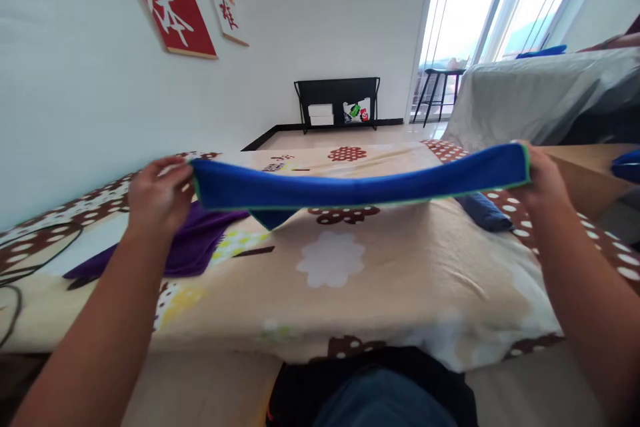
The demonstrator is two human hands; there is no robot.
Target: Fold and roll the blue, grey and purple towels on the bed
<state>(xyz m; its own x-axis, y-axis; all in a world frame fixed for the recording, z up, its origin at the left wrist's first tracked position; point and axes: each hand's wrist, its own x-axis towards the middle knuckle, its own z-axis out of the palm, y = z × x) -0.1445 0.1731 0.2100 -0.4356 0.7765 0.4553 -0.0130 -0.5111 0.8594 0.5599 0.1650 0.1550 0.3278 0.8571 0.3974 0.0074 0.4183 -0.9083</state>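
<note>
A blue towel [350, 192] with green edging stretches between my two hands above the patterned blanket, sagging slightly in the middle. A corner of blue cloth [274, 218] hangs below its lower edge. My left hand [159, 192] pinches the towel's left end, and my right hand [543, 177] grips its right end, with those fingers partly hidden behind the cloth. Below and beside my left hand, a purple cloth [193, 247] lies on the blanket. Near my right hand lies a dark blue folded or rolled cloth [484, 211].
The blanket [380, 307] covers a wide low surface before me. A dark cable [40, 270] lies at the left. Behind stand a black rack [337, 90] and a stool [440, 90]. At the right are a cardboard box [575, 173] and a sheet-covered piece of furniture [530, 90].
</note>
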